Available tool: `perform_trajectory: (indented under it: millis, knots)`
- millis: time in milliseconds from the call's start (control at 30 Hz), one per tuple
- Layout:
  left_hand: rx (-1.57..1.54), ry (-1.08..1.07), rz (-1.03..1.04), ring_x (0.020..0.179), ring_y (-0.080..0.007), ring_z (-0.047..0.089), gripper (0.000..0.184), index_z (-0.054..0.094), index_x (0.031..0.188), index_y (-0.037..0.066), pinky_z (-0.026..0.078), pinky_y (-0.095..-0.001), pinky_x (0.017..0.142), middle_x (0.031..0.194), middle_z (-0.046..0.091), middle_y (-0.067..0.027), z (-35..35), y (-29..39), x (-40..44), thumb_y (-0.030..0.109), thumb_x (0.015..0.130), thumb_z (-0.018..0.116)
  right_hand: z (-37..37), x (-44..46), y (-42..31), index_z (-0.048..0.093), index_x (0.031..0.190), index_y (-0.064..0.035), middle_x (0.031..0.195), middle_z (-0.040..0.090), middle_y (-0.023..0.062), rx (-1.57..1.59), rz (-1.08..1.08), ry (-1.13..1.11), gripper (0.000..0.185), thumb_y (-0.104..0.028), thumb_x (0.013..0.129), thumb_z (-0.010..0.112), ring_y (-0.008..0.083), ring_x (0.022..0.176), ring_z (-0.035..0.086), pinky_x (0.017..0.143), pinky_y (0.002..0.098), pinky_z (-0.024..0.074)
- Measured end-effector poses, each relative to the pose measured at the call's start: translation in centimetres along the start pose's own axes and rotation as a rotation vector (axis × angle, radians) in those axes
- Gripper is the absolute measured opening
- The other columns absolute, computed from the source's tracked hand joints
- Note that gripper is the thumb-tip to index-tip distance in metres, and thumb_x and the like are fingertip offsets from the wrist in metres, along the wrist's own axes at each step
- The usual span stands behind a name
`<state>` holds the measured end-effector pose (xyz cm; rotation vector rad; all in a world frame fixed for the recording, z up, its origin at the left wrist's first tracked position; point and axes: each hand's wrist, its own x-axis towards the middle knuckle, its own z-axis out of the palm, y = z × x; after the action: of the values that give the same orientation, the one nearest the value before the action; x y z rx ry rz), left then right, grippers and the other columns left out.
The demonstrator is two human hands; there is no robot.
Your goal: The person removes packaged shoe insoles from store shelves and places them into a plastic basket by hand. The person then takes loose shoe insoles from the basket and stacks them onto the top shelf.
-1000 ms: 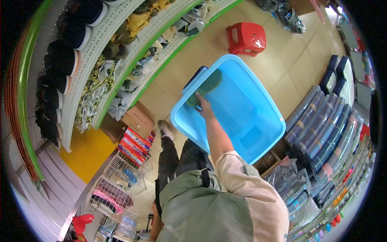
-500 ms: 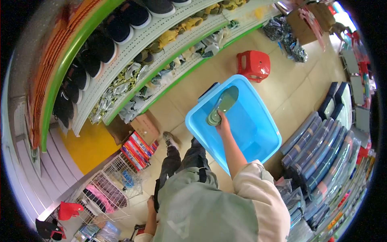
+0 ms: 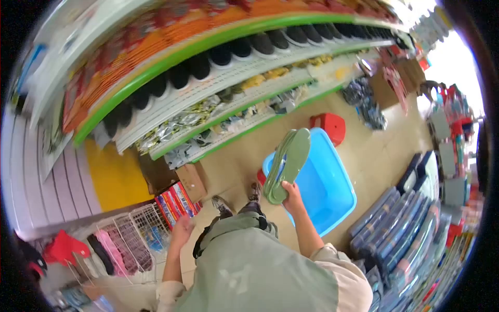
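Observation:
A stack of green insoles (image 3: 289, 164) is gripped at its lower end by my right hand (image 3: 292, 197), thumb on top. The stack is held up over the left side of a light-blue plastic tub (image 3: 325, 192), which stands on the floor, its visible inside bare. Away to the left, my left hand (image 3: 181, 231) is raised beside my body, near a white wire basket (image 3: 150, 226). Its fingers are blurred, and I see nothing held in it.
Shelves of dark shoes (image 3: 262, 43) and wrapped goods curve along the far left. Behind the tub stands a red stool (image 3: 330, 128). Rolls in clear wrap (image 3: 397, 221) lie at the right. A box of colourful packets (image 3: 175, 203) sits near my feet.
My right hand has lifted the green insoles up out of the tub. My left hand has risen from low beside my leg. The view has shifted, showing more of the shelves.

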<state>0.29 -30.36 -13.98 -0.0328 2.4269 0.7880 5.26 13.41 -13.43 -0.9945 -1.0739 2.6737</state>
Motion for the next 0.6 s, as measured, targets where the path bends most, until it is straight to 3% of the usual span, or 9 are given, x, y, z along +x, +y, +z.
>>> perform_trajectory:
  millis: [67,133,200,300,400,567,600]
  knots:
    - [-0.371,-0.039,0.088,0.098,-0.0230,0.065,0.038,0.059,0.117,0.001,0.051,-0.0337,0.086,0.108,0.066,-0.0148,-2.3,3.8,1.4,0.018,0.085,0.071,4.0,-1.2,0.6,0.047,0.126,0.0000,0.114,0.060,0.0115,-0.001,0.102,-0.144,0.049,-0.016,0.084,0.066,0.0236,0.102,0.062,0.090,0.0387,0.0518]
    - [-0.845,-0.126,0.325,0.112,-0.0231,0.058,0.056,0.046,0.135,0.004,0.047,-0.0344,0.096,0.125,0.059,-0.0139,-5.3,7.6,0.7,0.022,0.087,0.070,11.9,-2.0,3.5,0.044,0.129,0.0003,0.117,0.058,0.0106,-0.059,0.196,-0.403,0.056,-0.014,0.081,0.068,0.0229,0.105,0.060,0.092,0.0392,0.0504]
    - [-1.073,-0.217,0.506,0.119,-0.0228,0.053,0.069,0.039,0.139,0.002,0.043,-0.0348,0.100,0.128,0.056,-0.0135,-8.0,9.5,-0.8,0.025,0.084,0.074,14.8,-2.7,7.3,0.040,0.134,0.0004,0.120,0.057,0.0120,-0.136,0.260,-0.519,0.069,-0.014,0.075,0.073,0.0250,0.109,0.058,0.096,0.0409,0.0479]
    - [-1.058,-0.251,0.451,0.119,-0.0211,0.052,0.074,0.039,0.138,0.001,0.042,-0.0349,0.100,0.129,0.055,-0.0112,-10.1,7.1,-2.5,0.027,0.080,0.077,20.8,-4.7,11.1,0.035,0.138,0.0000,0.125,0.054,0.0134,-0.268,0.468,-0.736,0.077,-0.013,0.074,0.074,0.0265,0.112,0.056,0.097,0.0416,0.0471]
    - [-1.329,-0.215,0.512,0.118,-0.0190,0.051,0.075,0.041,0.136,0.001,0.042,-0.0343,0.099,0.127,0.054,-0.0095,-12.4,5.2,-5.1,0.024,0.076,0.079,25.4,-7.4,13.3,0.026,0.144,-0.0010,0.131,0.049,0.0142,-0.290,0.612,-0.839,0.088,-0.011,0.073,0.076,0.0275,0.120,0.050,0.101,0.0434,0.0436]
    - [-1.358,0.185,0.543,0.107,-0.0181,0.056,0.068,0.046,0.130,0.000,0.046,-0.0344,0.093,0.115,0.058,-0.0070,-15.3,3.5,-8.1,0.013,0.072,0.081,30.3,-7.1,14.8,0.027,0.143,0.0020,0.135,0.047,0.0136,-0.449,0.646,-1.026,0.087,-0.017,0.075,0.078,0.0270,0.124,0.048,0.103,0.0435,0.0414]
    - [-1.351,0.247,0.555,0.106,-0.0181,0.057,0.068,0.046,0.130,0.000,0.046,-0.0346,0.093,0.114,0.058,-0.0070,-16.5,3.8,-8.7,0.013,0.072,0.081,31.5,-7.3,14.6,0.033,0.140,0.0030,0.134,0.048,0.0137,-0.445,0.660,-1.004,0.084,-0.021,0.075,0.080,0.0250,0.123,0.049,0.102,0.0412,0.0423]
